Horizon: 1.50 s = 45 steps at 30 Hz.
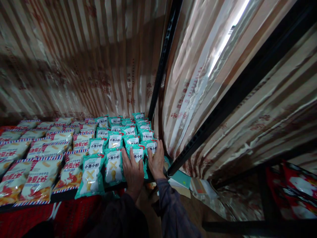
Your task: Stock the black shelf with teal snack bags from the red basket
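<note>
A glossy teal plastic snack bag printed with white characters and a red shrimp [137,154] lies at the front right of a dark shelf, and both hands are on it. The left hand [133,173] lies flat, fingers spread and palm down, over the bag's lower left edge and the seam it shares with the neighbouring teal bag with a yellow cross of snack sticks [113,167]. The right hand [156,161] is also open, fingers stretched forward, pressing on the bag's right side and the next teal bag behind it [150,145]. Neither hand closes around anything.

To the right the bags run almost up to a black slanted metal upright [188,147], leaving only a narrow gap. The black front lip of the shelf [66,195] shows under the front row.

Teal bags fill the right-hand columns back to the wall, packed edge to edge. White bags with red and blue striped borders [41,178] cover the left part of the shelf.

Shiny striped plastic sheeting [81,59] hangs behind and to the right. Red packets [297,188] sit on a lower rack at the far right.
</note>
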Motion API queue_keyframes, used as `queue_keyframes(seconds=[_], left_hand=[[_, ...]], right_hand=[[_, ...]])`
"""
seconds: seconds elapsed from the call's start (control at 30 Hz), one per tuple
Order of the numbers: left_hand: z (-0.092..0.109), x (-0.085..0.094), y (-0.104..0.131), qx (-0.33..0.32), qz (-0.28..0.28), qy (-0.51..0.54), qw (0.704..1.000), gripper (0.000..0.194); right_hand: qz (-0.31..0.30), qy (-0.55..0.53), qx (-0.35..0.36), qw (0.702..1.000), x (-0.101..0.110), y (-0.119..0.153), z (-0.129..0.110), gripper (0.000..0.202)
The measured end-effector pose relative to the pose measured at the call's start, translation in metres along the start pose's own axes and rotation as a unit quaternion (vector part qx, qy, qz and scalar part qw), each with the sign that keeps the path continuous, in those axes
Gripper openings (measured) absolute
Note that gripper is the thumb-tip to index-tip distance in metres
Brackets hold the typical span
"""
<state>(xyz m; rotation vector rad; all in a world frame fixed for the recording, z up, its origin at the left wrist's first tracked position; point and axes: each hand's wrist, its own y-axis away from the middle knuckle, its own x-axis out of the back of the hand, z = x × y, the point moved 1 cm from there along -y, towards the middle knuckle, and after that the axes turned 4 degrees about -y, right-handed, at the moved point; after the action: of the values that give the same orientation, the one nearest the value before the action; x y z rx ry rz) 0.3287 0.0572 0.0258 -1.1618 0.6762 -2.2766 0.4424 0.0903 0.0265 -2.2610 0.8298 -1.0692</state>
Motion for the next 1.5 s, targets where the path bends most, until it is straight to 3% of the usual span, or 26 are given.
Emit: queue_keyframes(seconds=[0.1, 0.2, 0.5, 0.77, 0.97, 1.23, 1.5], left_hand=[[-0.001, -0.002, 0.0, -0.058, 0.033, -0.015, 0.998, 0.053], [-0.002, -0.002, -0.001, -0.097, 0.051, -0.029, 0.994, 0.049], [0.003, 0.006, -0.015, -0.172, 0.012, -0.066, 0.983, 0.041], [0.004, -0.003, -0.023, -0.188, -0.036, -0.065, 0.979, 0.042], [0.003, 0.001, -0.029, -0.189, -0.055, -0.06, 0.979, 0.042], [0.001, 0.01, -0.025, -0.215, -0.044, -0.061, 0.974, 0.046], [0.0, 0.015, -0.027, -0.239, -0.044, -0.056, 0.968, 0.047]], right_hand=[[-0.011, 0.05, 0.073, 0.996, 0.001, 0.001, -0.004, 0.046], [-0.022, 0.08, 0.105, 0.991, 0.005, -0.003, -0.009, 0.044], [-0.063, 0.123, 0.136, 0.981, 0.007, -0.024, -0.018, 0.042], [-0.079, 0.123, 0.116, 0.982, -0.003, -0.022, -0.011, 0.04], [-0.075, 0.096, 0.104, 0.987, -0.003, -0.02, -0.009, 0.041], [-0.048, 0.075, 0.079, 0.993, 0.002, -0.023, -0.005, 0.044], [-0.033, 0.079, 0.009, 0.996, 0.0, -0.024, -0.001, 0.049]])
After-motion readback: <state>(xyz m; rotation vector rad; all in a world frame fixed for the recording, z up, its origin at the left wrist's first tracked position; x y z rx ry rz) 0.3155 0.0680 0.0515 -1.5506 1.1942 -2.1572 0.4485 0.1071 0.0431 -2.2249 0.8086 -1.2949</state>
